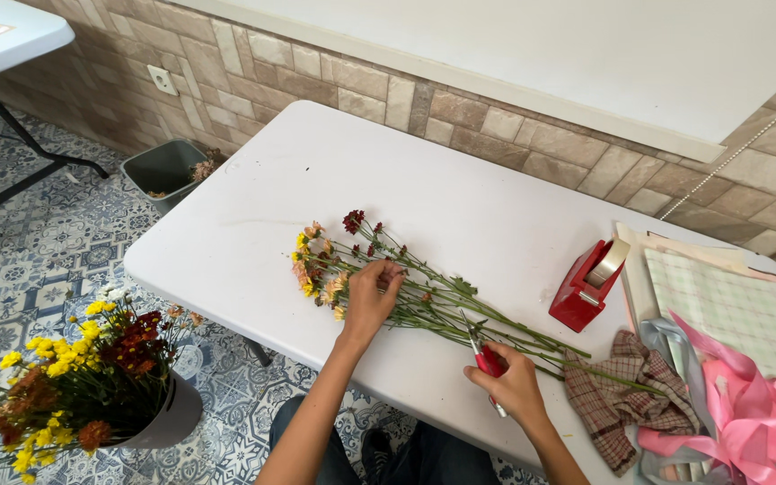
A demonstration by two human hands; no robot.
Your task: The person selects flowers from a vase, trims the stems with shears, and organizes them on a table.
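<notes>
— Since the bunch of flowers [424, 292] lies flat across the white tabletop [253, 224], how would it handle?

— Light and limp, I judge; thin green stems bruise easily, blooms are fragile. Best held mid-stem, just below the heads, where the left hand [370, 301] presses down with fingers curled over them.

— And the other?

— The right hand [514, 386] is closed around red-handled scissors [485, 355] near the cut ends. Beyond lie a checked cloth [617, 395], red tape dispenser [588, 283] and pink ribbon [747, 413].
</notes>
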